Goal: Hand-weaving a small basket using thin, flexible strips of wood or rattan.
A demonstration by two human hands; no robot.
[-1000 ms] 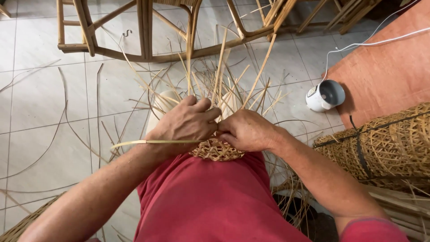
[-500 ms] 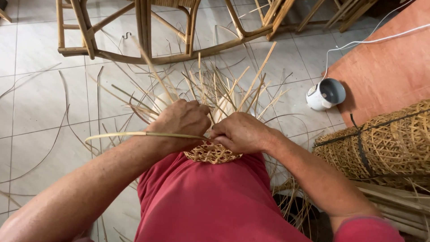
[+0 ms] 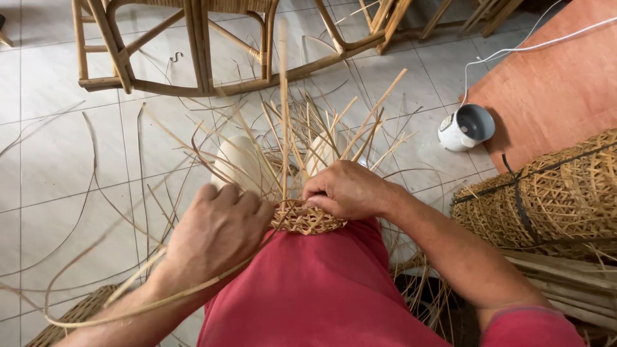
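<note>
From the head camera, a small woven rattan disc (image 3: pixel 303 217) rests on the person's knee, on the red cloth (image 3: pixel 308 289) of their clothing, with many loose spokes (image 3: pixel 302 141) fanning upward and outward from it; the left hand (image 3: pixel 215 234) is curled closed around a long thin strand (image 3: pixel 160 299) that trails back along the forearm, its fingertips touching the disc's left edge; the right hand (image 3: pixel 347 189) lies palm-down with bent fingers pressing the disc's far edge, pinning it, though whether it pinches a strand I cannot tell. The weave looks light and springy; the strands seem stiff enough to whip back yet liable to kink or split if bent sharply, so the firm woven centre looks the safest place to hold. On the tiled floor (image 3: pixel 51 148) lie stray strips; a rattan chair frame (image 3: pixel 193 58) stands beyond; a white cup-shaped device (image 3: pixel 466 127) sits to the right, near a roll of woven mesh (image 3: pixel 546 193).
</note>
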